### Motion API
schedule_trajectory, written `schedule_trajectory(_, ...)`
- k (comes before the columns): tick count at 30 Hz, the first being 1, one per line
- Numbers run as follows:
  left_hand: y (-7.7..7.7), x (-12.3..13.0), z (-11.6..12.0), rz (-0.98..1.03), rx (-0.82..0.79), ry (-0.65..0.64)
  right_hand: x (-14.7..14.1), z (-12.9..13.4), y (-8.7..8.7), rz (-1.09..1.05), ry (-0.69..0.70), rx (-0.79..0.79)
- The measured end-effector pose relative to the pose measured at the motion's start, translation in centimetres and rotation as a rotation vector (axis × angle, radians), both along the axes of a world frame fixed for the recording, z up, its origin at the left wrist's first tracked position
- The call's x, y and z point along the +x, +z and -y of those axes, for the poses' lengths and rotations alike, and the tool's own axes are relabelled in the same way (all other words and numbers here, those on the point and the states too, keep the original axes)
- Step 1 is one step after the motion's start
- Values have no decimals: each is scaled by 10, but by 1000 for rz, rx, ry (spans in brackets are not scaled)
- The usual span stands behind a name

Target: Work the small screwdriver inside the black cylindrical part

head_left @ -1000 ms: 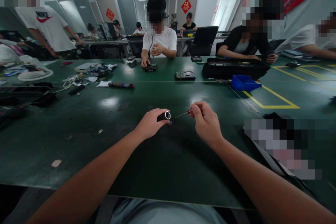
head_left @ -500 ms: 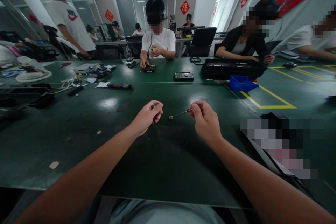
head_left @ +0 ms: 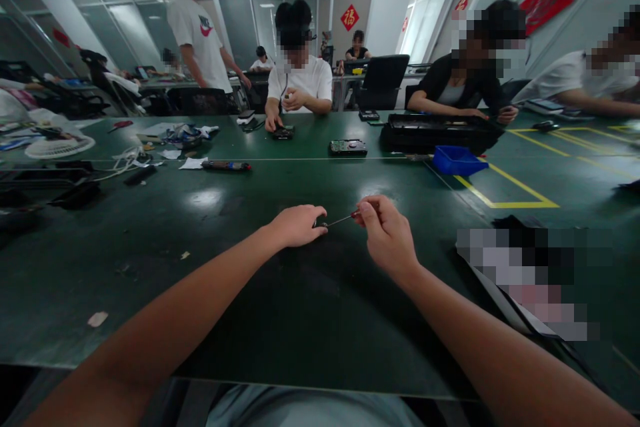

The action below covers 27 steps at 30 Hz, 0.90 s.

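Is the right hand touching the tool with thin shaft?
Touching: in the head view, the right hand grips the tool by its red handle.

Screwdriver [head_left: 342, 219], thin metal shaft, dark red handle mostly covered by the right hand [head_left: 393, 237], slanting down leftward, tip right at small dark part [head_left: 323, 224], between thumb and fingers of left hand [head_left: 296, 225], largely hidden, shape unclear.
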<state>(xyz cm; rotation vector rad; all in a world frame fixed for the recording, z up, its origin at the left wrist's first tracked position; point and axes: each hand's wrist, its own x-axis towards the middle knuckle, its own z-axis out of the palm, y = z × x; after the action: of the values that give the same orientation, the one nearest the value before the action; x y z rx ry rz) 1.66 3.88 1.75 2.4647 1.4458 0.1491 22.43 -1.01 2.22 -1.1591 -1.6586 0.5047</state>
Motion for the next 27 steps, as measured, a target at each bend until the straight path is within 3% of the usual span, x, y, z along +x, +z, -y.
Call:
schedule_trajectory(5, -3, 1, -6, -53, -6, -73, 0, 0, 0, 2, 1, -2)
schedule_trajectory(10, 3, -20, -10, 216, -58, -21, 0, 1, 0, -4, 6, -2)
schedule_trajectory(14, 8, -50, -9, 550, -200, 122, -1, 2, 1, -13, 34, -12)
schedule_trajectory(19, 9, -103, -5, 1105, -331, 370, -2, 2, -1, -2, 48, -23)
schedule_trajectory(23, 17, -152, 6, 1450, -320, 520, -2, 1, -2, 6, 58, -28)
schedule_trajectory(27, 31, -203, 24, 1581, -254, 757, -3, 1, -3, 10, 59, -40)
